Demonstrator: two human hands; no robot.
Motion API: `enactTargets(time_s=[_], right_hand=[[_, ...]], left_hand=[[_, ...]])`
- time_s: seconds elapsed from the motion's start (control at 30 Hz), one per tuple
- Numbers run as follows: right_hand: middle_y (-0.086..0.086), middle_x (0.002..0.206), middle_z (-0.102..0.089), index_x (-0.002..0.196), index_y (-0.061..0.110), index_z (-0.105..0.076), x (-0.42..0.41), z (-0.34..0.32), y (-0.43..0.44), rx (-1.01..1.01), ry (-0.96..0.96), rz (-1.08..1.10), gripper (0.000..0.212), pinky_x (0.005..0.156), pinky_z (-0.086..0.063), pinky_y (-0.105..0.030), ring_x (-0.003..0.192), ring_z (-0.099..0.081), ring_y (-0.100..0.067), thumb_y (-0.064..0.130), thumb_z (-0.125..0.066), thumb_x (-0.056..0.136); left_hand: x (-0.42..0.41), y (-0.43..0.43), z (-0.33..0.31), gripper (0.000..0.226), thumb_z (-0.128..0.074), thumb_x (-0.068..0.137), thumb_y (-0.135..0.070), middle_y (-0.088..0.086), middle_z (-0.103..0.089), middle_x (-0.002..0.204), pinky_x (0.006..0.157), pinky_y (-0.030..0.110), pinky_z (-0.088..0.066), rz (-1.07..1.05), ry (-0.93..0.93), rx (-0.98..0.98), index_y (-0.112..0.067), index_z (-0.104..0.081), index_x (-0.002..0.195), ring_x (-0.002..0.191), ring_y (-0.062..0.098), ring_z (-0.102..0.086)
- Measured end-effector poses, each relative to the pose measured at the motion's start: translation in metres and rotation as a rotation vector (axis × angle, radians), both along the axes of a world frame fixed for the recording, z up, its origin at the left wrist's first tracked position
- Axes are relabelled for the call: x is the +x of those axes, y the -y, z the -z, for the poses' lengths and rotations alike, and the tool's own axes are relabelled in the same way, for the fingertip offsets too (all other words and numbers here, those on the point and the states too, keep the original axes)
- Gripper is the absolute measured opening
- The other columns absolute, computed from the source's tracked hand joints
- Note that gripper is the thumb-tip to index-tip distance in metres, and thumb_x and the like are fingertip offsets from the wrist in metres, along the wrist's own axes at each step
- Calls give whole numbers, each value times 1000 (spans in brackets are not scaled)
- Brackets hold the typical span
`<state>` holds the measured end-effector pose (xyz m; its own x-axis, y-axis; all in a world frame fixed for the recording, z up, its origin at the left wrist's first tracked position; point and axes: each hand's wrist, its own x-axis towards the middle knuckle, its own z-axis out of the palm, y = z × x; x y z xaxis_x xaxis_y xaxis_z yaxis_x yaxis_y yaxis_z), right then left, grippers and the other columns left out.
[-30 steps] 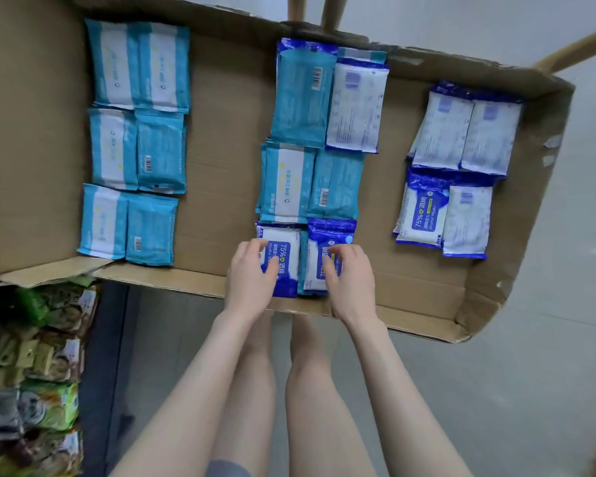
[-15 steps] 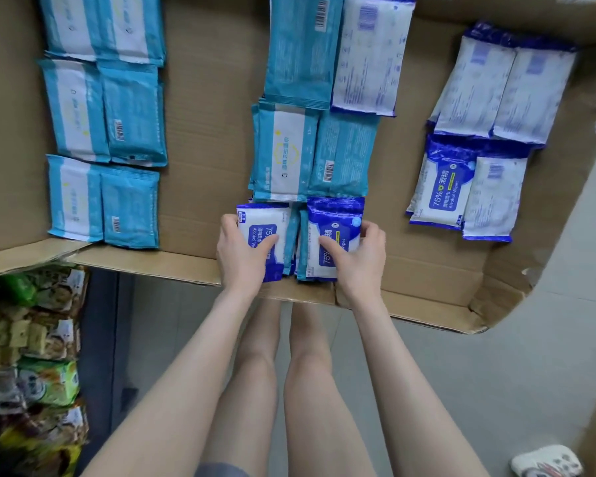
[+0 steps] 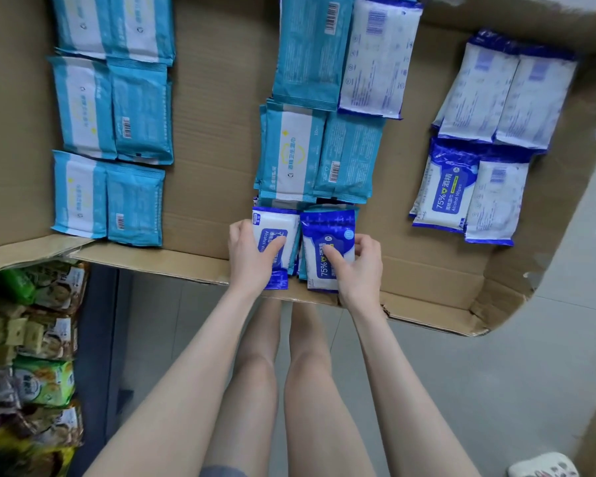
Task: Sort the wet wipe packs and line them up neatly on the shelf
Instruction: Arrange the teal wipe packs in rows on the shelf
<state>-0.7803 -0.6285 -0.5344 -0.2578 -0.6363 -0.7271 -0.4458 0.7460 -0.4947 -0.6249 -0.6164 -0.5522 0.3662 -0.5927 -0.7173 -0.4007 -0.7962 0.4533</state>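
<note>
Cardboard formed the tray (image 3: 221, 132) serving as shelf. At the tray's front edge, mid-width, the left hand (image 3: 252, 259) gripped one blue wipe pack (image 3: 276, 232) and the right hand (image 3: 358, 266) gripped the neighbouring blue pack (image 3: 327, 235), both just in front of the teal packs (image 3: 289, 153). The step appeared to be squaring this pair. Next, both likely needed nudging flush with that row.

Lighting: bright, even and diffuse, with no source in view. Shadows: faint, limited to thin lines under pack edges on the cardboard tray (image 3: 217, 132). Glare: mild sheen on the alcohol wipe packs (image 3: 327, 228) at centre, where print is legible. Blur: white-backed packs (image 3: 506, 94) at right are smeared. Snack packets (image 3: 45, 380) at lower left are dim and soft. Distortion: wide-angle bowing of the tray's right edge. The floor (image 3: 461, 390) is evenly lit.
</note>
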Motion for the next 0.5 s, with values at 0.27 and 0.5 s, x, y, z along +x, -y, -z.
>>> enactTargets(time_s=[0.27, 0.5], right_hand=[[0, 109, -41, 103, 14, -54, 2, 1, -4, 6, -34, 10, 27, 93, -43, -31, 107, -52, -21, 25, -70, 85], [-10, 128, -46, 127, 4, -46, 5, -13, 12, -128, -177, -107, 51, 98, -30, -24, 118, -42, -24, 27, -67, 87]], left_hand=[[-5, -3, -12, 21, -54, 95, -23, 6, -46, 111, 85, 25, -37, -31, -55, -31, -7, -45, 105, 106, 19, -46], [-6, 12, -31, 52, -58, 93, -22, 7, -37, 138, 102, 25, -34, -55, 46, -143, -7, -35, 137, 122, 17, -42]])
